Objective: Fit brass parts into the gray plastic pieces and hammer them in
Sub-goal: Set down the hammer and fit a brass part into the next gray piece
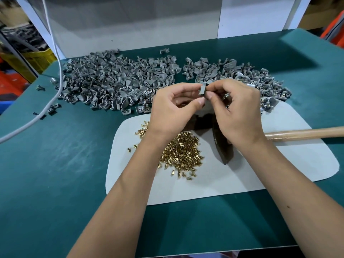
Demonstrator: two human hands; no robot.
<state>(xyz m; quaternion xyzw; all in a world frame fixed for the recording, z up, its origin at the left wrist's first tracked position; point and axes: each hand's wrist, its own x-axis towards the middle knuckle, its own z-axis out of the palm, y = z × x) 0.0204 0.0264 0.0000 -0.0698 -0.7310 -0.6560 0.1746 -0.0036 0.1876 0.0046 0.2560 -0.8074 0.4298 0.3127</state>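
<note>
Nearest, loose brass parts (181, 153) heaped on the white mat (279, 174) — easily scattered by a dropped wrist. Above, left hand (174, 108) and right hand (236, 110) pinching one gray plastic piece (202, 89), fingers curled tight; insert hidden, could go in crooked. Hammer handle (305, 134) lying right. Beyond, gray pieces (115, 82) piled across the surface (55, 164).

Single head view, worn by the person, looked forward and steeply down onto the green table (55, 174). Wide-angle: table edges bowed, both forearms ran in from the bottom edge. Close range; hands sat near frame centre, left hand (175, 110) and right hand (236, 112) raised above the white mat (279, 164). Top of frame took in the white back panel (130, 25); blurred shelving at both sides. No second view to overlap.
</note>
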